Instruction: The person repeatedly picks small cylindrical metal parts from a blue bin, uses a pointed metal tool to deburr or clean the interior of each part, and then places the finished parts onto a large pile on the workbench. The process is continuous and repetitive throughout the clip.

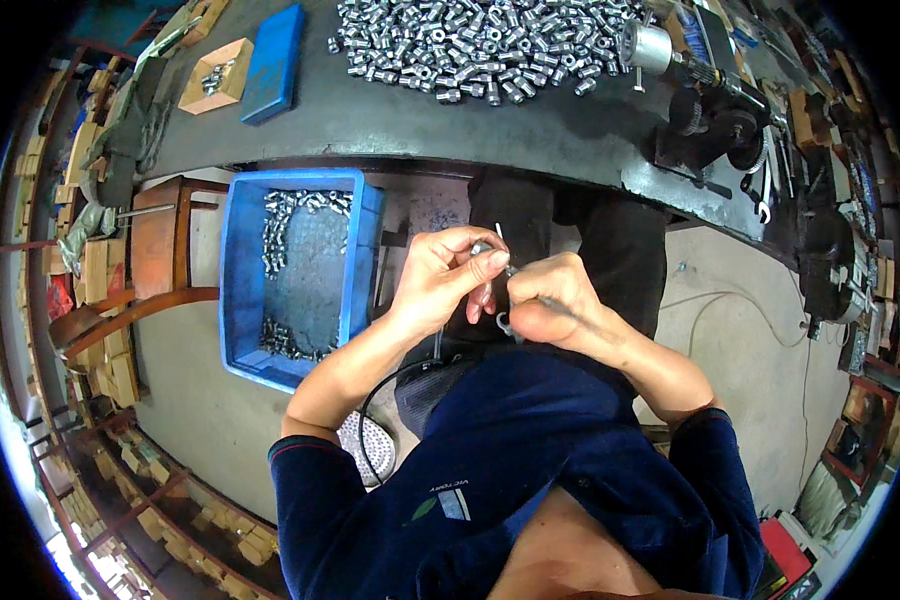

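Over my lap, my left hand (438, 274) pinches a small metal fitting (482, 247) between thumb and forefinger. My right hand (555, 294) is closed right beside it, its fingers curled near the fitting's end; what it holds is hidden in the fist. A thin pale tip (500, 231) sticks up between the hands. Just below the right fist a curved grey piece (505, 322) shows, and I cannot tell what it belongs to. To the left stands a blue plastic crate (232, 270), with many similar metal fittings (275, 235) along its inner sides.
On the dark workbench (390, 125) lies a large heap of metal fittings (470, 45). A wooden tray (232, 78) and a blue lid-like panel (273, 62) sit at its left. A bench machine (710, 115) and a wrench (766, 190) are at the right. A wooden chair (158, 240) stands beyond the crate.
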{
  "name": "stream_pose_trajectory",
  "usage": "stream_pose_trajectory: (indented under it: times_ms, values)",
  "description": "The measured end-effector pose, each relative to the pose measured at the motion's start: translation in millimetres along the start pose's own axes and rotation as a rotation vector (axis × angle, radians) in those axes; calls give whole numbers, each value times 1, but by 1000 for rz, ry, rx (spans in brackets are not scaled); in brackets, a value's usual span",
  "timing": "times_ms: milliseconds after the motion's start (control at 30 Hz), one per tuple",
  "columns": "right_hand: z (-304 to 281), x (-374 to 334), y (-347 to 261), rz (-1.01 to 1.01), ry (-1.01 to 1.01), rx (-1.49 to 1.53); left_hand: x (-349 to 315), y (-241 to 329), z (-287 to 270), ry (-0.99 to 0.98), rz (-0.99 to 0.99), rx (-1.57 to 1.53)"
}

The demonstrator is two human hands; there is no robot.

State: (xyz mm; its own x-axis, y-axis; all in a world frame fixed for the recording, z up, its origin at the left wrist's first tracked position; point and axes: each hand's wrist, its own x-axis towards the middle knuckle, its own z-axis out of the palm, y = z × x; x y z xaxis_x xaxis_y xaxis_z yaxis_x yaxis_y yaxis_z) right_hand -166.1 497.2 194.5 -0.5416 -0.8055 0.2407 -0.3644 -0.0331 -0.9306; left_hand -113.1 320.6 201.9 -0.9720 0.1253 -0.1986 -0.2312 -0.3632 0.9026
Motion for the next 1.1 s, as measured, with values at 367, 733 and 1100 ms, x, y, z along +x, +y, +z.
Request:
stream_pose_trajectory:
  times_ms: [367,733,1100]
  values:
    - [-28,-19,-24,305,102,737,12,17,-37,268,348,664]
    - [-28,0,-46,-206,104,-24,10,6,-37,334,525,1301]
    - [-6,26,-6,-170,38,-109,18,-9,-22,146,712,1286]
